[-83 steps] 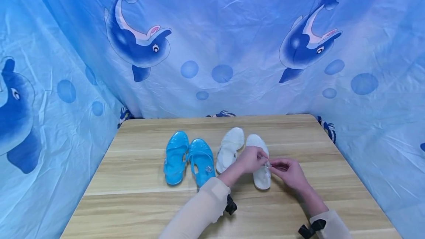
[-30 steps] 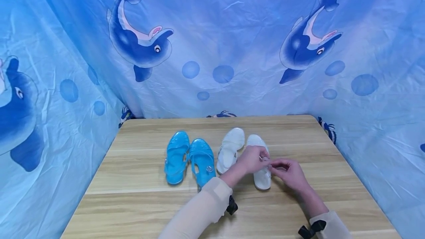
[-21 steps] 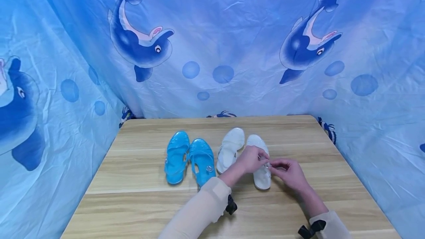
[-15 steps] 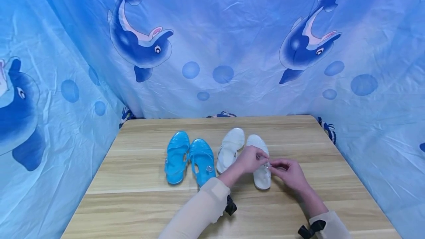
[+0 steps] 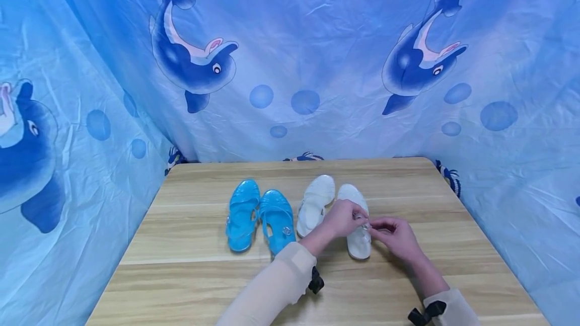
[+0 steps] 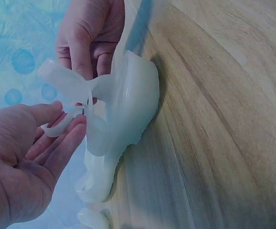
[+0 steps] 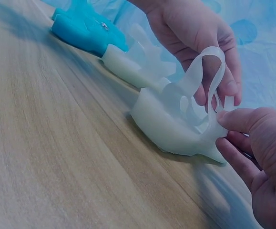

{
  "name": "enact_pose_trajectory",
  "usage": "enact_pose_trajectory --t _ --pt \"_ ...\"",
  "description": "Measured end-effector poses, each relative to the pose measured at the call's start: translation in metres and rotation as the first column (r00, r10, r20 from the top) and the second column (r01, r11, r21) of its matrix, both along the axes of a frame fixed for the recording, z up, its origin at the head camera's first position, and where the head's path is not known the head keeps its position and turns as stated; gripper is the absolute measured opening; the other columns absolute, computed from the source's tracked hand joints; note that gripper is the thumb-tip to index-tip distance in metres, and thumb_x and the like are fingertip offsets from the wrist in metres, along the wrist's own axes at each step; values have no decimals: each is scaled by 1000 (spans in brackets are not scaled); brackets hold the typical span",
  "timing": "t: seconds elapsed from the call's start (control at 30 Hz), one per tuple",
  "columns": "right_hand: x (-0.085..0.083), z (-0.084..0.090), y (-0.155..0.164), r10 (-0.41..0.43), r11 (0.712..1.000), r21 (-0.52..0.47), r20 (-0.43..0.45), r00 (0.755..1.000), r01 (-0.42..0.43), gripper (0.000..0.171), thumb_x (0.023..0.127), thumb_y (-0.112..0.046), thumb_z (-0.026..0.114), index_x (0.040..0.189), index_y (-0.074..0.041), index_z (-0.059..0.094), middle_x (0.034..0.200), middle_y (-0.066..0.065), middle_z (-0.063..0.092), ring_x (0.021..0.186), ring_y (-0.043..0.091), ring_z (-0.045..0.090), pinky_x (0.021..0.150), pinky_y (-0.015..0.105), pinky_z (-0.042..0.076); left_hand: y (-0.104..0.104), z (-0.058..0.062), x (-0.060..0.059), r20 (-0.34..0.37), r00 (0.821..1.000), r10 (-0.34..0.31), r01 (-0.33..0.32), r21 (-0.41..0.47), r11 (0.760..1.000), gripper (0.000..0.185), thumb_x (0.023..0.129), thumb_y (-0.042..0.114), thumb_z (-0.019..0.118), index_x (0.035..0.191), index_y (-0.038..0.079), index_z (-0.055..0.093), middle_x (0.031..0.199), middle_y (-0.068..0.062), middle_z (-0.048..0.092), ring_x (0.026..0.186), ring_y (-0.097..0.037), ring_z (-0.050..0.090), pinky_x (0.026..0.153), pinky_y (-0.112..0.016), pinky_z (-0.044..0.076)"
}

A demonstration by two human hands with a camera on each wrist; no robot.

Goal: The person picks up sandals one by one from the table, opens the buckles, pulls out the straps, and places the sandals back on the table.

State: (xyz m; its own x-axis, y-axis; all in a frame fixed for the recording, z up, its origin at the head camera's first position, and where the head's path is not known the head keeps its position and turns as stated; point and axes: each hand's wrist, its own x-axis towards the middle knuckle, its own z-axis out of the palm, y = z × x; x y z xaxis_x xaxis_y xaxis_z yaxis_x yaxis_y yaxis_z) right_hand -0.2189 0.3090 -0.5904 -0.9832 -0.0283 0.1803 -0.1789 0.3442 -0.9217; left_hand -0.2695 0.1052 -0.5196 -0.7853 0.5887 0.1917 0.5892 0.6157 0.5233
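Note:
A white jelly sandal (image 5: 359,245), the right one of its pair, lies toe away on the table between my hands. With thumb and fingers, my left hand (image 5: 342,217) pinches its ankle strap (image 6: 64,81) near a small metal buckle. From the other side my right hand (image 5: 397,238) pinches the strap too, fingertips close to those of the left. In the right wrist view the strap stands up in a loop (image 7: 214,55) above the heel. Fingers hide part of the buckle. The other white sandal (image 5: 310,215) lies just left of it, beside my left hand.
Two blue jelly sandals (image 5: 242,215) lie further left, the nearer one (image 5: 274,210) partly behind my left sleeve. All the footwear sits on a wood-grain table (image 5: 181,286). A blue curtain (image 5: 290,29) with dolphins surrounds its back and sides.
Both hands stay at the same strap with only small finger movements. The buckle, mostly covered about a second ago, shows again between the fingertips. The sandals keep their places.

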Motion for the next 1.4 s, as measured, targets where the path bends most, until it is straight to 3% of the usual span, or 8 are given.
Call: enact_pose_trajectory --t 0.17,0.5,0.67,0.83,1.13,1.4 --pt "2 2 1 -20 999 29 10 1000 20 21 92 -10 84 110 1 80 113 22 79 96 -5 71 85 16 59 -1 -1 0 34 999 -15 14 49 999 11 98 22 79 104 17 85 98 6 83 77 4 62 71 -9 46" --pt "3 3 0 -11 999 41 4 1000 11 18 93 -10 83 108 -1 80 112 19 80 98 0 73 86 17 59 1 0 2 28 1000 -14 13 25 1000 10 94 26 82 100 19 84 95 9 82 83 3 65 73 -7 46" --pt "4 5 0 -13 999 41 16 1000 13 21 93 -11 83 110 0 80 113 19 80 100 6 75 86 16 58 0 -2 0 41 999 -14 12 58 998 7 94 23 83 99 17 84 93 7 82 79 4 64 72 -8 46" --pt "3 5 0 -16 999 48 34 999 14 23 93 -14 83 112 -1 79 114 18 80 99 3 74 86 17 59 -2 -3 -1 62 998 -12 6 90 996 8 95 23 82 99 17 83 94 6 81 81 2 63 74 -10 47" --pt "0 2 1 -22 997 81 41 999 19 23 94 -16 83 112 -4 80 114 15 80 98 0 73 85 18 60 1 -1 0 39 999 14 -15 18 1000 16 98 26 77 111 18 82 100 6 81 80 2 65 71 -9 48" --pt "-1 1 1 -25 998 63 27 999 24 21 93 -13 84 110 -3 80 111 13 81 96 0 74 83 19 61 -2 -1 1 47 999 0 -2 35 999 9 94 25 81 87 19 79 79 12 73 71 6 55 64 -9 43"
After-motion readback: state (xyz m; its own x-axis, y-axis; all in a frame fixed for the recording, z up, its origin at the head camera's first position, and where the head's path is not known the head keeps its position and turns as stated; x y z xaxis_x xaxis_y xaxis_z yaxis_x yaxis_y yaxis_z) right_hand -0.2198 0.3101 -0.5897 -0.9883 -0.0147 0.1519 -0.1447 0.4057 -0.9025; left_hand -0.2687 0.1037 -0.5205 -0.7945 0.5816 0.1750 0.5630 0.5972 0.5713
